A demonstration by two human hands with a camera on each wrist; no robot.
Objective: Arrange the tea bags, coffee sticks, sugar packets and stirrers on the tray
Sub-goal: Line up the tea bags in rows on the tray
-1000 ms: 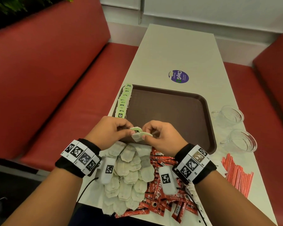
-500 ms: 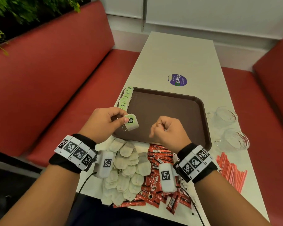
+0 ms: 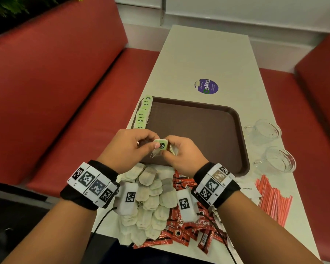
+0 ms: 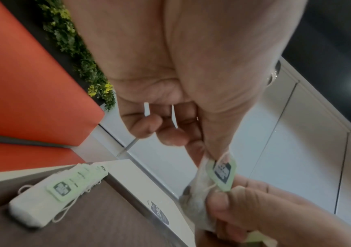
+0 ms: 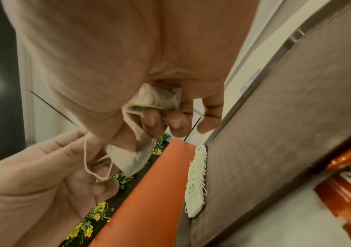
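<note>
Above the near edge of the brown tray my two hands meet on one tea bag with a green tag. My left hand pinches its tag and string. My right hand pinches the pouch and keeps another tea bag curled in its palm. A row of tea bags lies along the tray's left edge. Loose tea bags and red coffee sticks are heaped on the table under my wrists. Red stirrers lie to the right.
Two glass cups stand on the table to the right of the tray. A purple sticker marks the white table beyond it. Red benches flank the table on both sides.
Half a second ago my left hand held the tea bag alone and my right fist was apart from it. Now the right hand has come back and pinches the same bag.
</note>
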